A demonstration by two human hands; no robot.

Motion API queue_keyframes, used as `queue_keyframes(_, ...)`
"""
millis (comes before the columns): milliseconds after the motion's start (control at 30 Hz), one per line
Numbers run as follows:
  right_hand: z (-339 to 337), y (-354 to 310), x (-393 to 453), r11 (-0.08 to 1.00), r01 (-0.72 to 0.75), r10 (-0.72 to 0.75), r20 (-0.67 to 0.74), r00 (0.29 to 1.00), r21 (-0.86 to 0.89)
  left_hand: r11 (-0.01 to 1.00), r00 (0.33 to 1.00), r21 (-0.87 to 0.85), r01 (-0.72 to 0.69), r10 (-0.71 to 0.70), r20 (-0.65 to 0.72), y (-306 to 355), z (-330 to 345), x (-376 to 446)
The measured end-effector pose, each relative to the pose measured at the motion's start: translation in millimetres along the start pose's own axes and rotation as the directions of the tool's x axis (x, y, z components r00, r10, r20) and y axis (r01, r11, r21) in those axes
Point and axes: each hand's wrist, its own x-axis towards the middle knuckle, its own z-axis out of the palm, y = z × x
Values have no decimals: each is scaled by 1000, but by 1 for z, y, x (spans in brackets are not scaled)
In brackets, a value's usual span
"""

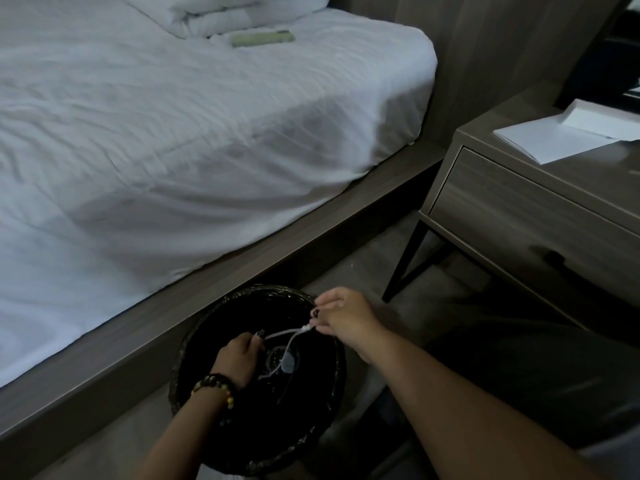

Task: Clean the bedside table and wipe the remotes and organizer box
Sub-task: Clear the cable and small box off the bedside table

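Over a round black bin (214, 344) lined with a black bag, both my hands hold a thin whitish strip of clear plastic (284, 336). My left hand (239, 358) pinches its left end; a dark bead bracelet is on that wrist. My right hand (341, 318) pinches its knotted right end near the bin's far rim. A clear loop of the plastic hangs down into the bin. The wooden bedside table (540, 209) stands at the right with one drawer. White papers (550, 140) lie on its top. No remotes or organizer box are visible.
A bed with a white sheet (173, 133) fills the left, on a wooden frame (242, 271) right behind the bin. A green flat object (263, 38) lies on the bed near folded white bedding. The floor is grey carpet. The table's dark legs stand to the right of the bin.
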Motion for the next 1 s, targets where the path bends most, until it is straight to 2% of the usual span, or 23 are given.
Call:
queue_keyframes(133, 3, 25, 4, 964, -5, 26, 75, 997, -265, 980, 989, 150, 131, -140, 51, 2, 20, 16)
queue_keyframes(267, -5, 5, -1, 971, 60, -63, -7, 998, -231, 971, 981, 142, 192, -191, -20, 13, 18, 6)
queue_keyframes(333, -14, -16, -15, 938, 173, -193, -39, 980, -299, 981, 989, 137, 141, -132, -72, 29, 12, -5)
queue_keyframes(367, -19, -28, -26, 885, 255, -285, -19, 958, -390, 987, 992, 131, 90, -77, -98, 41, 7, -12)
queue_keyframes(433, -30, -47, -55, 715, 404, -453, 63, 889, -571, 993, 989, 109, -48, 62, -134, 71, -4, -27)
queue_keyframes(500, -46, -59, -85, 578, 491, -577, 100, 811, -652, 976, 965, 93, -195, 208, -162, 105, -17, -42)
queue_keyframes(600, -83, -67, -130, 498, 523, -695, 42, 718, -692, 913, 894, 96, -396, 407, -189, 163, -32, -65)
queue_keyframes(700, -131, -72, -172, 411, 465, -770, -25, 638, -784, 798, 760, 107, -594, 599, -250, 226, -37, -90)
queue_keyframes(767, -162, -73, -199, 380, 358, -764, -71, 641, -853, 703, 656, 101, -704, 698, -288, 269, -33, -106)
queue_keyframes(833, -190, -73, -224, 346, 269, -788, -123, 603, -899, 614, 567, 73, -786, 762, -313, 311, -25, -120)
queue_keyframes(900, -216, -70, -246, 342, 200, -800, -173, 574, -918, 552, 517, 35, -833, 799, -309, 349, -14, -135)
queue_keyframes(1000, -252, -61, -269, 345, 82, -782, -238, 576, -935, 468, 452, -6, -884, 850, -271, 398, 9, -155)
